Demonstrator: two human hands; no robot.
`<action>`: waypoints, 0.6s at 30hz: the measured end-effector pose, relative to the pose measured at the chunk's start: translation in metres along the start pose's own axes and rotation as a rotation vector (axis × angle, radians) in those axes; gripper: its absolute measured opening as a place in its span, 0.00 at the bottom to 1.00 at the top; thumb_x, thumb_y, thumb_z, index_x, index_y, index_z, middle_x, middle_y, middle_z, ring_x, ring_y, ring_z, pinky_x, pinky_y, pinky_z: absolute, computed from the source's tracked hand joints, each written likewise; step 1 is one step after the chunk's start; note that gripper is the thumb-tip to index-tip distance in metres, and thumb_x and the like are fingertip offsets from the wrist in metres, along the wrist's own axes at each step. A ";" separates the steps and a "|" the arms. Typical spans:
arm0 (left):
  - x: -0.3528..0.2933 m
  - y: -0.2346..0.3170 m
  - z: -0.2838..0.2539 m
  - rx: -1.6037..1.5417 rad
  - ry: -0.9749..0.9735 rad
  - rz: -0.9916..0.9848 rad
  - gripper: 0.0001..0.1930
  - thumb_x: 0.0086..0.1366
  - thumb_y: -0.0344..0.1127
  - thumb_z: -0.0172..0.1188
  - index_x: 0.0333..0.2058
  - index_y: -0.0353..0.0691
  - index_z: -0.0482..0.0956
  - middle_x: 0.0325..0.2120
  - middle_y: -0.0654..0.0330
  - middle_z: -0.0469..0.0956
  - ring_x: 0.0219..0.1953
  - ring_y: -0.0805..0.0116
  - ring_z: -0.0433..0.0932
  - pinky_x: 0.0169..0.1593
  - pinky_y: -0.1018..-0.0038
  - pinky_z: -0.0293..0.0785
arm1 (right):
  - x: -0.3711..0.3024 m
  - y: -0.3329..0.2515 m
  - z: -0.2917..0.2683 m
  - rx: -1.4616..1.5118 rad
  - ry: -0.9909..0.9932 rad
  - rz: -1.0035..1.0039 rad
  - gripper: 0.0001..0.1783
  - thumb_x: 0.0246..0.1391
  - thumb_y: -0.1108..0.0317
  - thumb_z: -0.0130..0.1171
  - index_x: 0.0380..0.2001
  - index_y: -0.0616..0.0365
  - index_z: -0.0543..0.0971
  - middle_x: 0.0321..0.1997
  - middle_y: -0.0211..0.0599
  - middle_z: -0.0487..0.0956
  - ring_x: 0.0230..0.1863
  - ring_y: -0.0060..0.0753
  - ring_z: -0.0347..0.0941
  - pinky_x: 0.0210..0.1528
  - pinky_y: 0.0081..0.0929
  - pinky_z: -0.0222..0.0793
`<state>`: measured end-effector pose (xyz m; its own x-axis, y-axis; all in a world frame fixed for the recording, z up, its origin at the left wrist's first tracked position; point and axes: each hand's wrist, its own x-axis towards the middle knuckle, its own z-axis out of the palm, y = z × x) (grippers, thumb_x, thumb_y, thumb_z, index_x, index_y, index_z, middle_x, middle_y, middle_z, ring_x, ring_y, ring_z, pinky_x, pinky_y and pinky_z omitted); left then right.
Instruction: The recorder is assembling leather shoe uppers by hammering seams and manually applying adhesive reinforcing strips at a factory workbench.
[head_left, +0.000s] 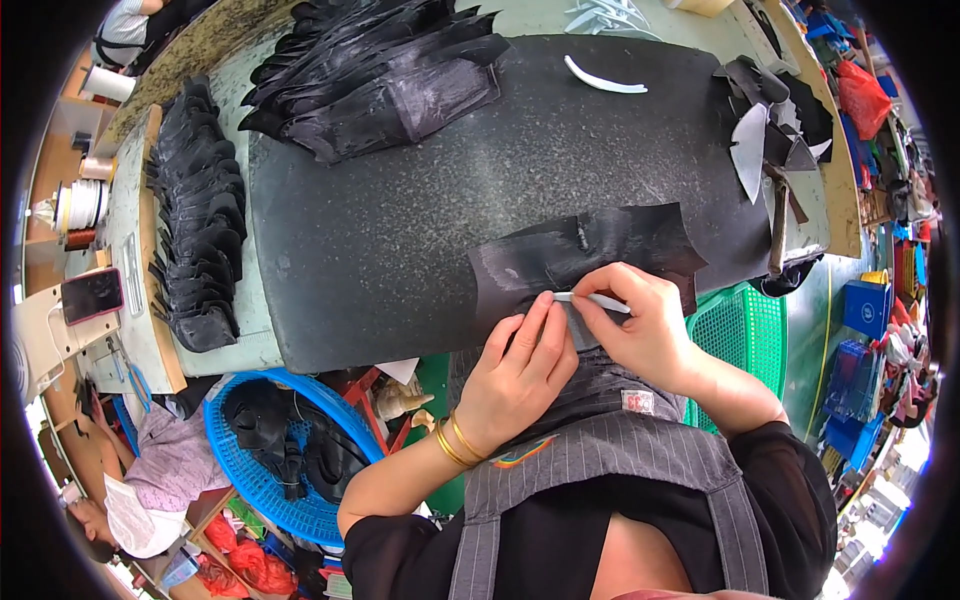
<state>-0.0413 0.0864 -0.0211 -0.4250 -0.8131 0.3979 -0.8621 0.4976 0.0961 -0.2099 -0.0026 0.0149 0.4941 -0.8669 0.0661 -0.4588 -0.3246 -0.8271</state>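
Note:
A dark, flexible leather-like piece point(640, 235) lies at the near edge of the black work mat, its lower edge bent toward me. My right hand point(640, 325) pinches a slim white strip point(602, 301) between thumb and fingertips, over that piece's near edge. Close on its left, my left hand point(528, 365) has its fingers bent over the same edge. Its index fingertip meets the strip's left end; the thumb is hidden. Another curved white strip point(605, 80) rests farther back on the mat.
The black mat point(380, 240) holds a stack of black pieces point(390, 85) at the back left. A row of black pieces point(205, 220) stands left, scraps point(765, 130) right. Below are a blue basket point(270, 500) and green basket point(750, 330). Another person point(150, 490) sits lower left.

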 end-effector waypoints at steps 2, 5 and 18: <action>0.003 0.000 -0.005 -0.001 -0.052 0.001 0.12 0.59 0.33 0.57 0.42 0.37 0.77 0.51 0.52 0.74 0.60 0.56 0.73 0.57 0.63 0.69 | 0.000 -0.002 -0.006 -0.030 -0.020 0.007 0.07 0.51 0.79 0.65 0.34 0.62 0.79 0.32 0.40 0.82 0.32 0.31 0.82 0.34 0.24 0.77; 0.005 0.001 -0.009 -0.020 -0.111 -0.012 0.13 0.59 0.32 0.58 0.43 0.35 0.76 0.53 0.50 0.74 0.59 0.56 0.74 0.57 0.62 0.69 | -0.008 -0.004 -0.023 -0.111 -0.034 -0.010 0.08 0.51 0.80 0.65 0.35 0.62 0.80 0.33 0.40 0.81 0.30 0.29 0.81 0.30 0.22 0.76; 0.043 0.023 -0.022 0.105 -0.240 -0.071 0.30 0.64 0.53 0.56 0.52 0.32 0.76 0.47 0.47 0.77 0.49 0.57 0.76 0.52 0.64 0.71 | -0.009 0.016 -0.021 -0.341 0.040 0.007 0.09 0.50 0.71 0.66 0.32 0.57 0.77 0.29 0.40 0.75 0.28 0.45 0.75 0.30 0.38 0.73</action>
<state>-0.0735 0.0697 0.0178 -0.4051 -0.8993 0.1648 -0.9105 0.4132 0.0163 -0.2370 -0.0080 0.0130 0.4642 -0.8813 0.0884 -0.6855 -0.4207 -0.5942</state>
